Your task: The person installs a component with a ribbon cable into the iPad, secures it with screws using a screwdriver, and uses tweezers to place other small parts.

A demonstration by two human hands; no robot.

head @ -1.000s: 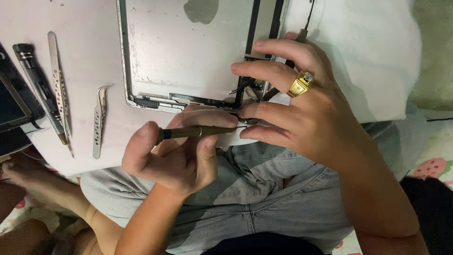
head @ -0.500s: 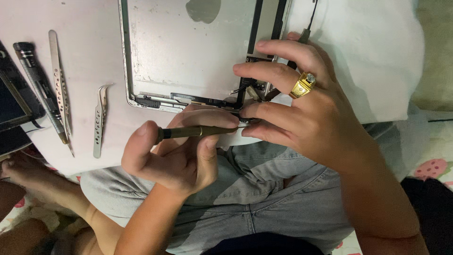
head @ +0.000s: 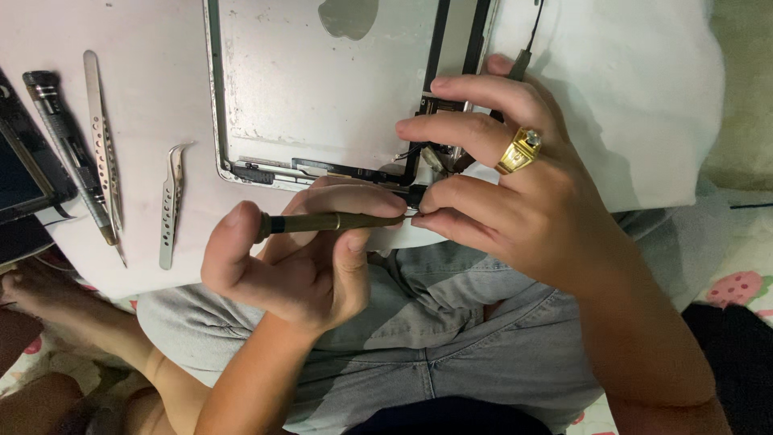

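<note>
The left hand (head: 302, 266) is closed round a slim olive-green metal screwdriver (head: 334, 221), gripped between thumb, index and middle finger, the shaft lying almost level so the tip meets the near edge of the work; the right hand (head: 523, 201), wearing a gold ring (head: 519, 151), is half curled, its thumb and lower fingers pinched at the tool's tip, probably steadying it or a tiny part, though the contact point is hidden. The work is an opened silver-grey metal tablet back shell (head: 322, 97), lying flat on the white tabletop (head: 628, 89) just beyond the person's lap; black strips and small connectors sit at its right corner. Left of the shell, well apart, lie bent steel tweezers (head: 170, 205), straight perforated steel tweezers (head: 101, 145) and a dark knurled driver handle (head: 64, 145), laid within reach.
</note>
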